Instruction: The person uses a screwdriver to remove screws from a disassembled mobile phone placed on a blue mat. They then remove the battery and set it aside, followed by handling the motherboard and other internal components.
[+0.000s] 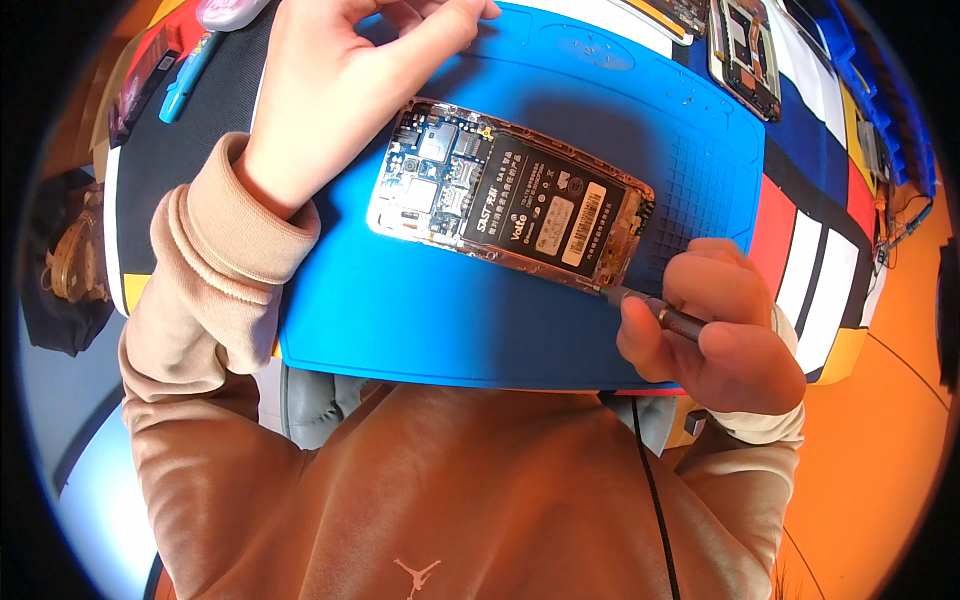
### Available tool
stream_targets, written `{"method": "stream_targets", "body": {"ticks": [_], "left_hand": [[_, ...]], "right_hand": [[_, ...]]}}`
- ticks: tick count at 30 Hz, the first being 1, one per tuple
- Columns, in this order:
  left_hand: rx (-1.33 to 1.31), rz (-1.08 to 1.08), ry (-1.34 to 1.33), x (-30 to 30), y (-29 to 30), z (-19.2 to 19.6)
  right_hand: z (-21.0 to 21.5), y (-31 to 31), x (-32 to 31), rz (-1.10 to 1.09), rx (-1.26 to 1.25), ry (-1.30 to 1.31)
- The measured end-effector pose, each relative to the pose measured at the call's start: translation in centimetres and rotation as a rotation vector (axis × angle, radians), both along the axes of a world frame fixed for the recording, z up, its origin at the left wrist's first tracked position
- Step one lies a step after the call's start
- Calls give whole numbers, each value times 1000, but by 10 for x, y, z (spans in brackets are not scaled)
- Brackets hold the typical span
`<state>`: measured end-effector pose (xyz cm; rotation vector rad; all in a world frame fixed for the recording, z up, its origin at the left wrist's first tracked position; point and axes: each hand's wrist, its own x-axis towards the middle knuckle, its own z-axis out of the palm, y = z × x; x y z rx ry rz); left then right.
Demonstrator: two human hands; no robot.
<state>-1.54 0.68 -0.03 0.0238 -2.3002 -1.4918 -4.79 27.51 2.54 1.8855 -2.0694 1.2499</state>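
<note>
An opened phone (545, 200) lies tilted on a blue work mat (420, 320), its inside facing up. At its left end shows a blue circuit board (437, 142); a black battery (515, 190) fills the middle. My right hand (735, 335) grips a slim dark screwdriver (675, 318) near the phone's lower right corner, its tip at or very near the frame edge. Above the phone's upper left, my left hand (350, 85) reaches over the mat, thumb and fingers drawn together. Its fingertips meet the picture's top edge, and anything between them is hidden.
Small screws (595, 50) sit in a recess of the mat at the far side. Another phone frame (745, 55) lies at the back right, near blue bins (890, 110). A light-blue pen-like tool (190, 80) rests at the far left.
</note>
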Motion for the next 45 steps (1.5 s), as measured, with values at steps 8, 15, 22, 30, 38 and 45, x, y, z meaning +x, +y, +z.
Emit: {"method": "stream_targets", "body": {"ticks": [8, 15, 22, 30, 38, 45], "left_hand": [[38, -45, -8, -1, -1, -6], [62, -81, -17, 0, -2, -7], [57, -99, -21, 0, -1, -6], [49, -90, -41, 0, 0, -5], [-19, -93, -38, 2, 1, 0], [12, -110, -19, 1, -2, -6]], "right_hand": [[0, -3, -13, 39, -31, 142], [-3, -7, -13, 22, -105, 81], [0, -7, -9, 13, -39, 74], [11, -6, -1, 8, 137, 58], [11, -1, 3, -72, 173, 162], [-7, -8, -7, 15, -102, 63]]}}
